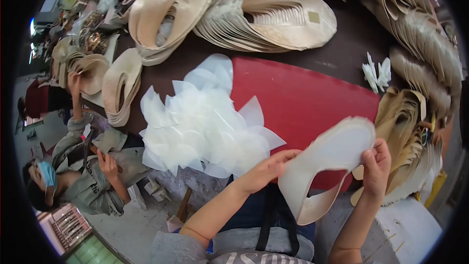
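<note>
Between my two hands is a pale cream shoe upper (294,176), tilted over the front edge of the table, with a large opening cut through its middle. A whitish lining piece (342,142) covers its broad toe end. My left hand (264,170) pinches the upper's left edge, the fingers partly hidden behind it. My right hand (376,166) grips the right edge between thumb and fingers. Left of the upper lies a heap of translucent white curved pieces (205,129), overlapping the red mat (298,95).
Stacks of cream shoe uppers (312,32) stand along the back of the dark table (342,63). Tan uppers (395,117) pile up at the right, near several small white strips (376,72). At the left, a person in a mask (83,181) works beside another upper stack (119,85).
</note>
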`<state>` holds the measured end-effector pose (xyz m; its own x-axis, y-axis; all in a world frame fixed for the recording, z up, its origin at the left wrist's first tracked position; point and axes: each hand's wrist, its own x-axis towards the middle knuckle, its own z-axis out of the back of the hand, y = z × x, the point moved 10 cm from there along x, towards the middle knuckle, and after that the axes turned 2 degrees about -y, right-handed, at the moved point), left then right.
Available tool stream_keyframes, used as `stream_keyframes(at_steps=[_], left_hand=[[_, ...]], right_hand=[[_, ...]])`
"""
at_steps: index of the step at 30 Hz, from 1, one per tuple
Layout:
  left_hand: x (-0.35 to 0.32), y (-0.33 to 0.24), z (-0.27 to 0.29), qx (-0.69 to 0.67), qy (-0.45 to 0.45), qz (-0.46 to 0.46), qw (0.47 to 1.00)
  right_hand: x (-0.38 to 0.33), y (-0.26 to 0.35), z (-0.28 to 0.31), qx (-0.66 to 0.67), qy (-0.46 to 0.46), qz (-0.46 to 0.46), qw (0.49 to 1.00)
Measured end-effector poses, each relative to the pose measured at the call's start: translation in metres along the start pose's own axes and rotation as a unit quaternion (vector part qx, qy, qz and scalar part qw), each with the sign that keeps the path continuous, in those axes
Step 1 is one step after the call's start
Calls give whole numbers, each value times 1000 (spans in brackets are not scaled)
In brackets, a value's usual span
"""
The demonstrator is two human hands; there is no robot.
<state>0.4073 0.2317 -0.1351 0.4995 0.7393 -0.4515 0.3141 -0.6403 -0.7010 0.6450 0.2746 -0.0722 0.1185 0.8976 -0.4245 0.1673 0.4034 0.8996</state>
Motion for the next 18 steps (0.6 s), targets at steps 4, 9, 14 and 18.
stream_keyframes(at_steps=[4, 9, 14, 18], left_hand=[[-56, -39, 34, 38, -15, -2, 999], [-97, -275, 108, 327, -344, -297, 829], [-25, -301, 214, 803, -349, -206, 438], [-12, -263, 254, 840, -371, -280, 281]], right_hand=[[36, 36, -63, 24, -8, 64, 998], [88, 82, -166, -26, 34, 220, 975], [146, 58, -207, -370, 17, 366, 854], [182, 27, -214, -506, 99, 357, 778]])
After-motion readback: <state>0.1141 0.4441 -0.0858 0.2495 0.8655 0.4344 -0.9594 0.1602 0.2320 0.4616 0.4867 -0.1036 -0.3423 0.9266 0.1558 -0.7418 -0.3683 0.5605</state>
